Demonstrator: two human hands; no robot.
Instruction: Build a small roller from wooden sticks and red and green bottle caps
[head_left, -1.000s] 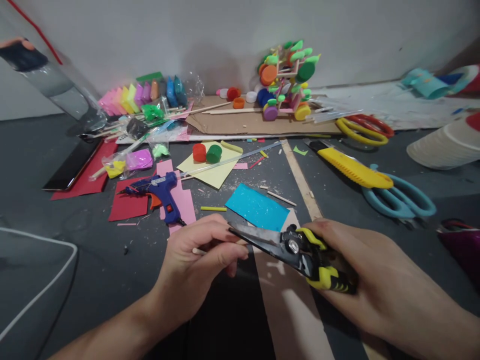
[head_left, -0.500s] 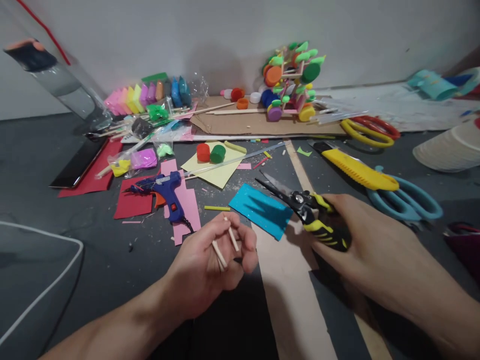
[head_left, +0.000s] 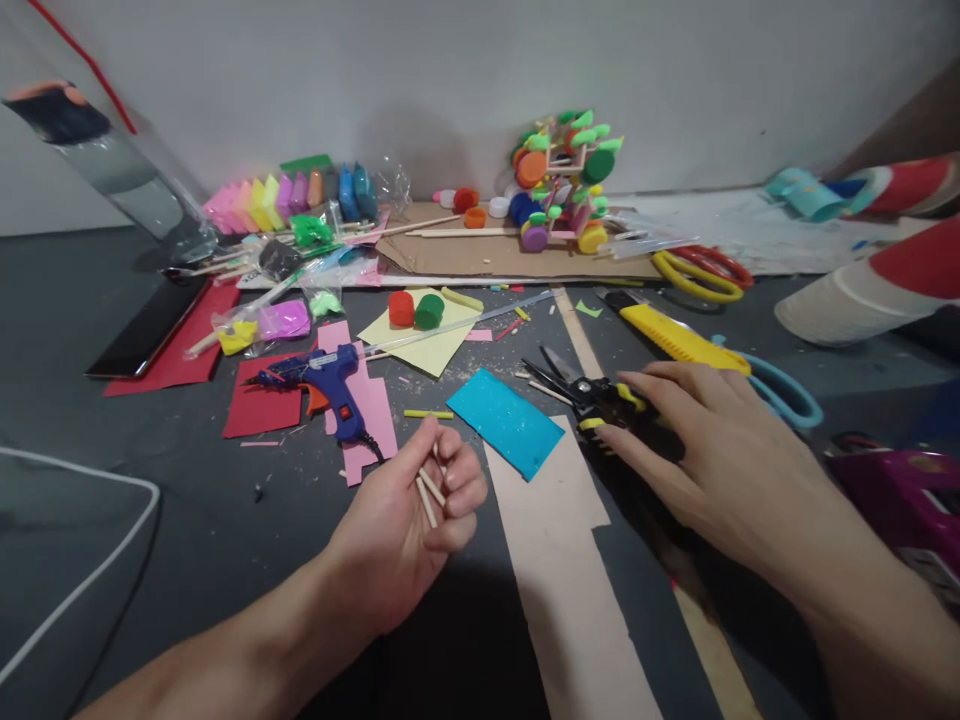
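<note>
My left hand (head_left: pixel 420 520), palm up with curled fingers, holds a few short pale wooden sticks (head_left: pixel 429 490). Low over the table, my right hand (head_left: pixel 697 440) has its thumb and fingertips on the yellow-and-black handles of pruning shears (head_left: pixel 589 392), whose blades are apart and point to the far left. Another pale stick (head_left: pixel 550 391) lies beside the blades. Between the hands is a blue foam rectangle (head_left: pixel 506 422), partly over a pale cardboard strip (head_left: pixel 559 540). A blue glue gun (head_left: pixel 334 385) rests on pink foam (head_left: pixel 375 420) left of centre.
A yellow box cutter (head_left: pixel 679 340) and blue-handled scissors (head_left: pixel 787 390) lie beyond my right hand. A colourful bottle-cap model (head_left: pixel 562 185) stands by the wall. Paper cups (head_left: pixel 840 300) are at right, a water bottle (head_left: pixel 127 175) at back left. A white cable (head_left: pixel 97 460) crosses the left.
My right hand has lowered the pruning shears to the tabletop, and its fingers have loosened around the handles. My left hand has curled further around the sticks. The view has shifted slightly right.
</note>
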